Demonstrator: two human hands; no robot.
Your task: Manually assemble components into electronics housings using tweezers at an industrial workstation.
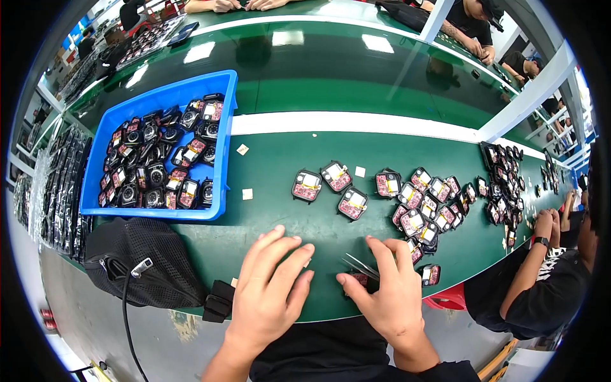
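Over the near edge of the green table, my left hand (267, 286) hovers with its fingers apart and nothing seen in it. My right hand (391, 296) holds metal tweezers (360, 265), their tips pointing left. Beneath the tweezers and fingers lies a smartwatch module (356, 280), mostly hidden. Farther off, three similar square black modules with pink-and-white inner faces, such as this loose module (307, 185), lie apart. A cluster of several more modules (428, 204) spreads to the right of them, just beyond my right hand.
A blue bin (219, 207) full of watch modules stands at the left. Near it sit a black mesh bag (143, 254), a small black item (218, 301) and black trays (63, 191). Paper bits, including a pale square (360, 171), dot the table (267, 165). A person (541, 274) sits at the right.
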